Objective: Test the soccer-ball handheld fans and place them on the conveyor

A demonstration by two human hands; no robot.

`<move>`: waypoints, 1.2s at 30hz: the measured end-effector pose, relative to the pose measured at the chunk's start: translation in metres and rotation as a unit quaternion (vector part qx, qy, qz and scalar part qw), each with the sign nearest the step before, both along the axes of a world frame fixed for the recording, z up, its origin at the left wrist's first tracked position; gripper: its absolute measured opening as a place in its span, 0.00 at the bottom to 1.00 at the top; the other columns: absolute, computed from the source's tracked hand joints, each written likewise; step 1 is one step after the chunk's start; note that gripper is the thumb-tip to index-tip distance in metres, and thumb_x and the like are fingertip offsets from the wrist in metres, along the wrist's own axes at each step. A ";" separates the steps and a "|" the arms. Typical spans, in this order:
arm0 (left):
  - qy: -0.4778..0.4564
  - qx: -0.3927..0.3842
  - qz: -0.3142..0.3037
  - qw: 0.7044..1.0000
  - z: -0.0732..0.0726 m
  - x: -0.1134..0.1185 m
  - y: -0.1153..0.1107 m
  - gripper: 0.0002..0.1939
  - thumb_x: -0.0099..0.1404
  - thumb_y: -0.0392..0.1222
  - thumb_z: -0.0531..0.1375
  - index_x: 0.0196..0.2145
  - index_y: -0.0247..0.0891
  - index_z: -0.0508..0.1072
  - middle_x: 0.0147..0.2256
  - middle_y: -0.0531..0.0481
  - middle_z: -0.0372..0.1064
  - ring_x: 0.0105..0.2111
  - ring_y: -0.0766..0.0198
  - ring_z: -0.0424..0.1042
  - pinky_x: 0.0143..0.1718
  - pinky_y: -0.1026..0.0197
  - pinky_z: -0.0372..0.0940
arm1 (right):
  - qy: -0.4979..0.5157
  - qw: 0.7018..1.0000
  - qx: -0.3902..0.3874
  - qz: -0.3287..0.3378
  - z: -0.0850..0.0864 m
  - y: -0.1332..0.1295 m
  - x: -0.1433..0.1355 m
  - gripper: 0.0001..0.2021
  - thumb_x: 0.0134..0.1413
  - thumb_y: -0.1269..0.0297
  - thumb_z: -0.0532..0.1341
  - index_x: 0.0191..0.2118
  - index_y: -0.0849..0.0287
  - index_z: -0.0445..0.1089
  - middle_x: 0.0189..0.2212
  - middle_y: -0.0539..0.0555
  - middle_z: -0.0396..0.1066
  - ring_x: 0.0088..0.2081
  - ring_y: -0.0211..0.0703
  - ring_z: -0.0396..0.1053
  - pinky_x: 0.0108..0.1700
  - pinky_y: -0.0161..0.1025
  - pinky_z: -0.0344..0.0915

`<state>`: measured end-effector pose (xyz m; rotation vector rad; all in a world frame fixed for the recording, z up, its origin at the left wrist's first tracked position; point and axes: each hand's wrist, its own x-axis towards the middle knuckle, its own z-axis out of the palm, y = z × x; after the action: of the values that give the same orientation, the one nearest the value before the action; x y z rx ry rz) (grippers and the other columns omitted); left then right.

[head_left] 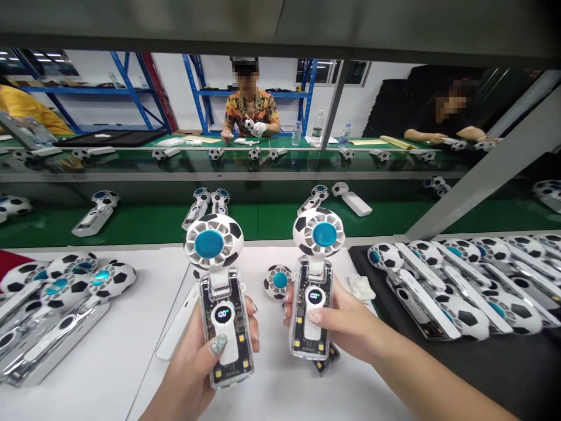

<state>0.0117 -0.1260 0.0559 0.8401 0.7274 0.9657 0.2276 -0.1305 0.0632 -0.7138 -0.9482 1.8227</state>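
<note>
Two handheld fans with soccer-ball heads and clear bodies are held upright over the white table (109, 392). My left hand (197, 356) is closed around one handheld fan (225, 333), its thumb on the white front panel. My right hand (346, 321) grips the other handheld fan (311, 310), with the thumb pressed on its panel. Both small round displays read 100. Behind the held pair, another soccer-ball fan (277, 281) lies on the table, partly hidden. A white fan body (177, 327) shows beside my left hand.
Several fans (65, 316) are piled at left. A black tray (403, 374) at right bears rows of fans. Beyond the table runs a green conveyor (263, 225) with spaced fans. A slanted metal post (482, 164) stands at right. Across sits a person (252, 114) holding a fan.
</note>
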 end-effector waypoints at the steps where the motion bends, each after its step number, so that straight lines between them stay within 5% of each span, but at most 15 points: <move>1: 0.000 0.001 0.002 1.000 0.000 0.000 0.000 0.26 0.50 0.53 0.64 0.45 0.46 0.62 0.41 0.47 0.62 0.33 0.59 0.66 0.31 0.58 0.65 | -0.001 1.000 -0.004 0.003 0.000 0.000 0.000 0.25 0.45 0.66 0.66 0.46 0.57 0.53 0.37 0.54 0.66 0.38 0.42 0.68 0.39 0.42 0.63; 36: 0.006 0.034 -0.034 0.999 -0.004 -0.002 -0.004 0.21 0.55 0.50 0.62 0.45 0.44 0.63 0.42 0.46 0.61 0.33 0.62 0.65 0.34 0.58 0.64 | -0.047 0.997 0.024 0.053 -0.005 -0.005 0.006 0.30 0.48 0.63 0.66 0.52 0.54 0.48 0.42 0.57 0.63 0.43 0.44 0.65 0.41 0.42 0.64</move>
<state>0.0093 -0.1297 0.0519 0.9242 0.6747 0.9290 0.2337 -0.1357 0.0579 -0.7368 -1.1057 1.8655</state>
